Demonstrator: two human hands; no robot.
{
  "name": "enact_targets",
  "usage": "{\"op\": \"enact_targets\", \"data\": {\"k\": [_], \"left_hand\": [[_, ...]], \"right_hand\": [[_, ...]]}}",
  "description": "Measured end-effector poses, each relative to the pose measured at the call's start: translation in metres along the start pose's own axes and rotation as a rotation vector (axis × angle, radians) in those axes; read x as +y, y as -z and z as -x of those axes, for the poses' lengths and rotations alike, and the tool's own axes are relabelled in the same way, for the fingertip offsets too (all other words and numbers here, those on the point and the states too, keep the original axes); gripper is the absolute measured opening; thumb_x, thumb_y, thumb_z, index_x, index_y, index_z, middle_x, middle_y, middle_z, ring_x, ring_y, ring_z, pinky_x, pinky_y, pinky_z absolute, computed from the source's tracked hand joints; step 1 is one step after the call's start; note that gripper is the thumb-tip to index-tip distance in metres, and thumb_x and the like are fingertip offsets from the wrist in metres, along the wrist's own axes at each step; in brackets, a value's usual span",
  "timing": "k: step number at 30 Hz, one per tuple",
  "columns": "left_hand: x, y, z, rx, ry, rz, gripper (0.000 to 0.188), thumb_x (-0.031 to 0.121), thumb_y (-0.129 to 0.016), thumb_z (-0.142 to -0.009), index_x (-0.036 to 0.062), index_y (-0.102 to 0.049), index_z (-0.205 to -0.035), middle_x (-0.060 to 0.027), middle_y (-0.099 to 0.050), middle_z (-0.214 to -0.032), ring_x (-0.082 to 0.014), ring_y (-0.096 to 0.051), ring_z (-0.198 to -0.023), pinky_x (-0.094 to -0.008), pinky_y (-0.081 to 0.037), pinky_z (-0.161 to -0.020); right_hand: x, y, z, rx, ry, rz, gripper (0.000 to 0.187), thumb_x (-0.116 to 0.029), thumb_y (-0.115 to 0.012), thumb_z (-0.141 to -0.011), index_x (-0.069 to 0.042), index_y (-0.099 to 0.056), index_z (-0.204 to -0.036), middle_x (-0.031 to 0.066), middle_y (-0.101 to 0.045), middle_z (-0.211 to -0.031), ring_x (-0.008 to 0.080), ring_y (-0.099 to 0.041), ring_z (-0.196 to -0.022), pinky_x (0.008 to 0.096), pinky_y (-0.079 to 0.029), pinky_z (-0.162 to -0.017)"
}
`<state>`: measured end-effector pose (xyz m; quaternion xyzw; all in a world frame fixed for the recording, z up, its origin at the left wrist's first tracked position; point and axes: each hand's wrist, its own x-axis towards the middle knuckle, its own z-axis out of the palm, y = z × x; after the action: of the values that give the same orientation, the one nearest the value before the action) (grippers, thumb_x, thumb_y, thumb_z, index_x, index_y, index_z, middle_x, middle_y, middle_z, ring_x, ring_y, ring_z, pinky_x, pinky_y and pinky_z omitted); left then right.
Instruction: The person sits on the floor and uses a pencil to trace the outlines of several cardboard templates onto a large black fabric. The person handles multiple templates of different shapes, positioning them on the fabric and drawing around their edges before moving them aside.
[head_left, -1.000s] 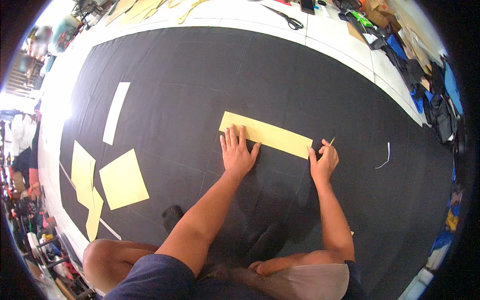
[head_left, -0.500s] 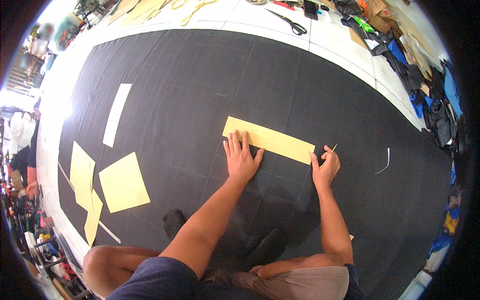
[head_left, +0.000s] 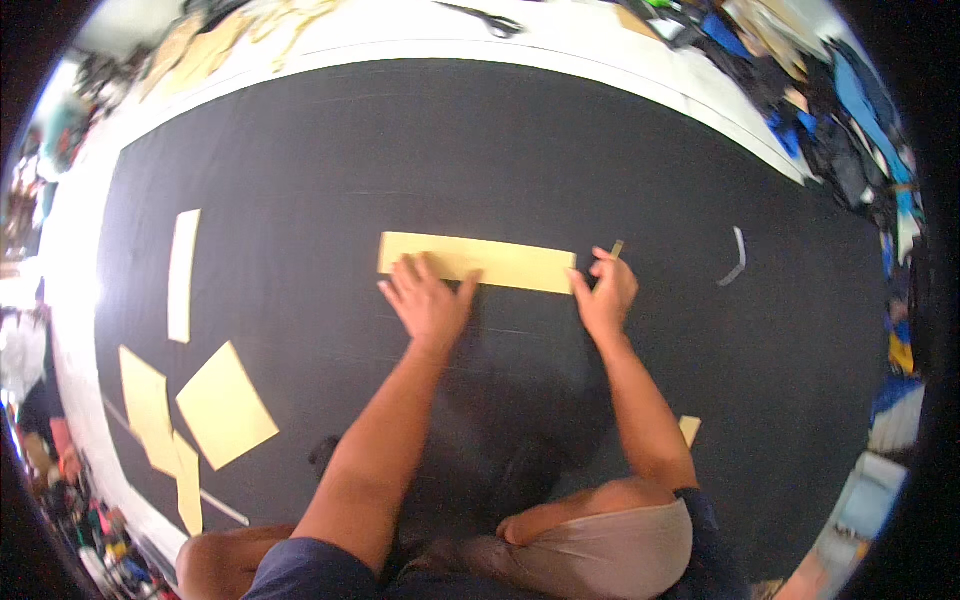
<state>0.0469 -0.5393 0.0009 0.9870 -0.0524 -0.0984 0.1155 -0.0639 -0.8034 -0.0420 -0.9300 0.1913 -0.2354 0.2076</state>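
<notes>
A long cream paper pattern strip lies on a large sheet of black fabric. My left hand is spread on its left half, fingertips on the paper and thumb at the near edge. At the right end, the thumb of my right hand touches the corner of the strip. A slim yellow pencil is held in that hand, its end sticking up past the curled fingers. Its lower part is hidden by the hand.
Cream pattern pieces and a pale strip lie at left. A curved white scrap is at right; a small cream piece lies by my right forearm. Black scissors rest on the white floor beyond the fabric, near heaped cloth.
The whole view has shifted and turned, so the strip appears more level and farther left. Both hands stay at the same places on it, and the pencil is still in my right hand.
</notes>
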Motion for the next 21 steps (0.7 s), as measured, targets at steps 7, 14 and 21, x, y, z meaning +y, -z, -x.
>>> {"op": "enact_targets", "data": {"k": [7, 14, 21], "left_hand": [[0.002, 0.007, -0.011, 0.016, -0.012, 0.013, 0.113, 0.072, -0.071, -0.082, -0.0091, -0.034, -0.151, -0.0336, -0.039, -0.150, -0.0485, -0.027, -0.149, -0.0525, -0.024, -0.123], [-0.002, 0.007, -0.017, 0.024, -0.060, -0.028, 0.116, 0.073, -0.074, -0.078, -0.0115, -0.036, -0.148, -0.0339, -0.038, -0.150, -0.0485, -0.034, -0.144, -0.0520, -0.028, -0.121], [0.002, 0.019, -0.032, -0.146, -0.017, -0.036, 0.131, 0.073, -0.080, -0.070, -0.0162, -0.028, -0.150, -0.0374, -0.024, -0.160, -0.0453, -0.026, -0.152, -0.0446, -0.032, -0.122]], "right_hand": [[-0.012, 0.004, -0.003, -0.022, -0.045, 0.004, 0.043, -0.034, -0.085, -0.082, -0.011, -0.050, -0.095, 0.0104, -0.066, -0.130, 0.0336, -0.057, -0.119, 0.0511, -0.036, -0.104], [-0.012, 0.004, -0.001, -0.008, -0.037, 0.003, 0.044, -0.032, -0.086, -0.080, -0.012, -0.049, -0.095, 0.0098, -0.067, -0.129, 0.0330, -0.057, -0.120, 0.0512, -0.036, -0.104], [-0.006, 0.000, -0.003, 0.074, -0.135, -0.130, 0.040, -0.025, -0.079, -0.087, -0.009, -0.060, -0.118, 0.0108, -0.067, -0.131, 0.0342, -0.060, -0.121, 0.0489, -0.040, -0.106]]}}
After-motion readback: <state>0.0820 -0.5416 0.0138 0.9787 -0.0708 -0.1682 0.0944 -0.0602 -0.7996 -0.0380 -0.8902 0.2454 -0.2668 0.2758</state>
